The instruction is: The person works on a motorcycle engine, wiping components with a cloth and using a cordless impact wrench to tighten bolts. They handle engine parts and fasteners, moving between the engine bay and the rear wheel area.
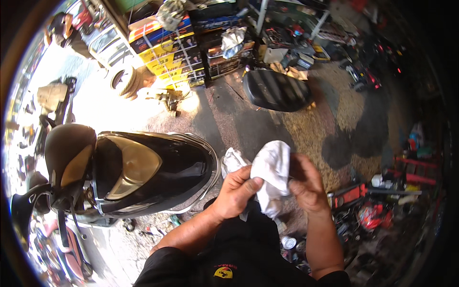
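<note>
The left hand [236,191] is pinching the white cloth [271,165] between thumb and fingers; the cloth is hanging in front of the black shirt [239,248]. The right hand [308,184] is curling half open at the cloth's 3 o'clock edge; whether it is gripping cannot be told, its fingers being shaded. Should the left pinch be loosening, the cloth could be dropping onto the stained floor [306,129] and gathering grit. At 9 o'clock a black-and-gold motor scooter [184,162] is standing close; a dirtied cloth, rubbing there, could be scratching its gloss. At 12 o'clock a black motorcycle seat [277,91] is lying.
</note>
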`<action>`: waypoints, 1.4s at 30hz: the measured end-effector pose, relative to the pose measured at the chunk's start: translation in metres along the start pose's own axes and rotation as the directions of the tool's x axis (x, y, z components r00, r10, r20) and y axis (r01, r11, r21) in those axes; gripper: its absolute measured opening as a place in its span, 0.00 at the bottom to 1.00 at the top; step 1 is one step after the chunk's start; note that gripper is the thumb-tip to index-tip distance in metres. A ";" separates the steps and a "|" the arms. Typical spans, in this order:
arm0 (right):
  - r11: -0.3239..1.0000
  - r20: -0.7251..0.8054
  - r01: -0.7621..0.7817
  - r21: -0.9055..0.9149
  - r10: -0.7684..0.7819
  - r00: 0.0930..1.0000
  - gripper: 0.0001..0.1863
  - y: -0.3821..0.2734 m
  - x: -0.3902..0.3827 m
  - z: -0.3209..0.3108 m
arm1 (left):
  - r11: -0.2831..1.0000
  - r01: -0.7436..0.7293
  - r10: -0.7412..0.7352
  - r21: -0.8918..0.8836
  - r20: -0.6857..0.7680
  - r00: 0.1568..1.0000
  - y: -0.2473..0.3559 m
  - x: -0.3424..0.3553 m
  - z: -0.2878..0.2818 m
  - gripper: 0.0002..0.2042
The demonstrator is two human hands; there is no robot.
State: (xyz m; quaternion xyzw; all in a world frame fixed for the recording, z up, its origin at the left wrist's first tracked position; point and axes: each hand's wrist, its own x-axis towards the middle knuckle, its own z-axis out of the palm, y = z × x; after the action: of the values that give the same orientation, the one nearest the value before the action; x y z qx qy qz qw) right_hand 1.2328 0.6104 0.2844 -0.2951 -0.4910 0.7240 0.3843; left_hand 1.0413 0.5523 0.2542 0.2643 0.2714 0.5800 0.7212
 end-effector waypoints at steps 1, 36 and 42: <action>0.998 0.122 -0.059 -0.016 0.060 0.991 0.36 0.002 0.018 -0.004 | 0.995 -0.025 0.022 -0.095 -0.036 0.999 0.007 0.010 0.000 0.13; 0.920 0.855 -0.369 -0.131 0.293 0.428 0.44 0.103 0.656 0.310 | 0.425 0.010 0.905 0.905 -0.425 0.015 0.347 0.210 -0.308 0.17; 0.910 0.852 -0.294 -0.292 0.387 0.352 0.18 0.151 0.702 0.437 | 0.431 0.074 0.887 0.899 -0.408 -0.217 0.397 0.169 -0.367 0.19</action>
State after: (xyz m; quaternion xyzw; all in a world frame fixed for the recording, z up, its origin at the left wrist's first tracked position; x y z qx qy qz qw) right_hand 0.4685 0.9592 0.2580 0.0228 -0.5774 0.8090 -0.1077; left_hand 0.5401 0.8167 0.2544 0.1109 0.7269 0.6639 -0.1361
